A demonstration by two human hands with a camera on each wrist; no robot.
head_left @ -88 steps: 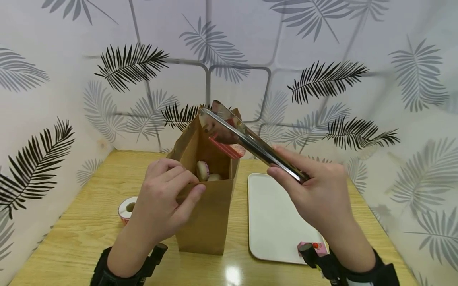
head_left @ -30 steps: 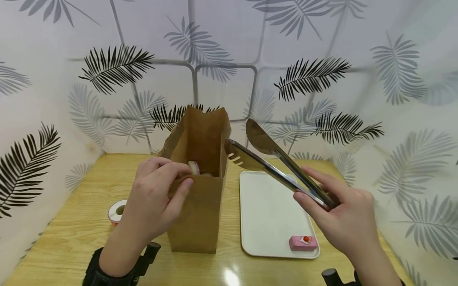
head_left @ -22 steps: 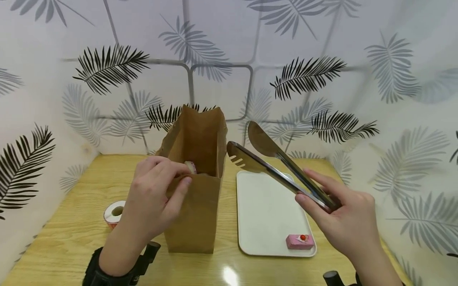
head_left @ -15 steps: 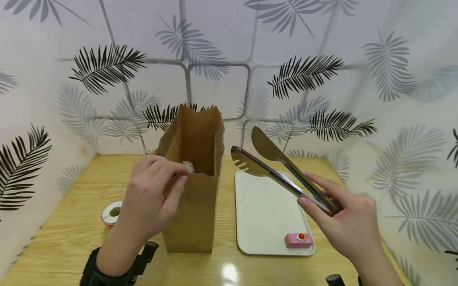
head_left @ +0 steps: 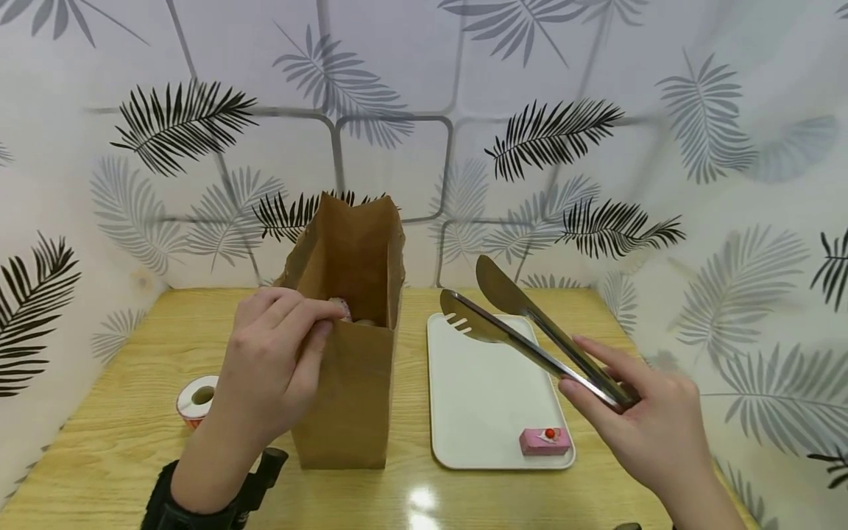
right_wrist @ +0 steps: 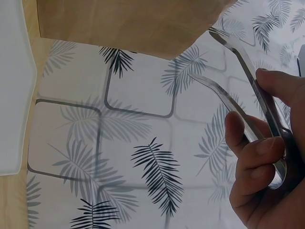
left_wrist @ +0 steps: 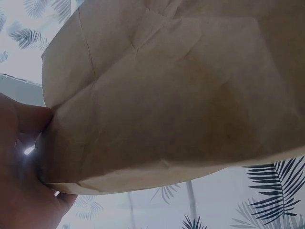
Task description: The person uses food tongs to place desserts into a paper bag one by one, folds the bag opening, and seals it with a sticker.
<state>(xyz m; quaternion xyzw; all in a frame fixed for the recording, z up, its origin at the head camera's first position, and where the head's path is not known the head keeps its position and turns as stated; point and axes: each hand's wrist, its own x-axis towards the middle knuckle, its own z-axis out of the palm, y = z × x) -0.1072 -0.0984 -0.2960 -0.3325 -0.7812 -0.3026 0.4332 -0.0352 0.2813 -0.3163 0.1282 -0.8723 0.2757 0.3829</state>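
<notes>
My left hand (head_left: 271, 353) pinches the near rim of an upright brown paper bag (head_left: 344, 397), whose mouth gapes upward. Inside the bag a pale macaron with a speckled edge (head_left: 342, 308) partly shows beside my fingertips; the rest of the contents is hidden. In my right hand (head_left: 652, 419) is a pair of metal tongs (head_left: 536, 338), arms spread and nothing between the tips. The tongs hover over a white tray (head_left: 490, 390). A small pink cake (head_left: 545, 441) topped with a red berry sits in the tray's near right corner.
Left of the bag a roll of stickers or tape (head_left: 197, 401) stands on the wooden table (head_left: 126, 449), partly behind my left forearm. A leaf-patterned cloth (head_left: 397, 81) surrounds the table at the back and sides.
A red-and-pink piece held in the tongs over the bag earlier is gone from them. The tongs have spread and moved right and down, over the tray. My left hand keeps its hold on the rim.
</notes>
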